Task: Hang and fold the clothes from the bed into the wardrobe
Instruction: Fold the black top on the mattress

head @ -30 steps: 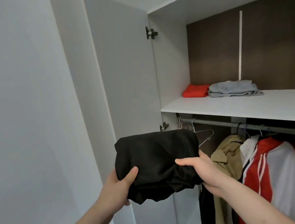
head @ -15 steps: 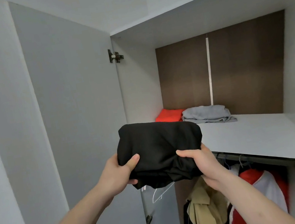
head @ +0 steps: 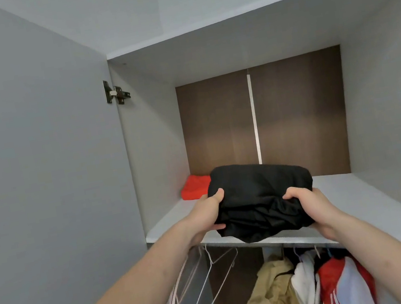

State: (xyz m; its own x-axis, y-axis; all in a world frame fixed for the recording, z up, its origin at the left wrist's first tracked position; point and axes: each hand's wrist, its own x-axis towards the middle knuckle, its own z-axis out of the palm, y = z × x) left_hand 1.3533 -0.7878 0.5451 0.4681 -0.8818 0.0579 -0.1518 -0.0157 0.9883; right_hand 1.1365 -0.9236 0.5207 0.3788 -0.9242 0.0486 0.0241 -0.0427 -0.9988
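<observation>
Since a moment earlier, the folded black garment has risen from in front of the hanging rail to the level of the wardrobe shelf, and the view has swung to face the shelf head-on.

A person is holding the black bundle out in front of them with both hands. The left hand is gripping the bundle's left end, thumb on top and fingers underneath. The right hand is gripping its right end the same way, fingers curled into the fabric. The bundle's long axis is running left to right, parallel to the shelf's front edge, and it is hovering over the front part of the shelf; whether its underside is touching the board cannot be told.

From the shelf as landmark: a folded red garment is lying at the shelf's back left, partly hidden behind the black bundle. Bare shelf is stretching away to the right of the bundle. Below the shelf, empty wire hangers and hanging clothes are showing.

Both hands seem equally near the shelf, so setting the bundle down probably calls for a short push forward and down with both together.

No brand, label or writing can be read anywhere.
</observation>
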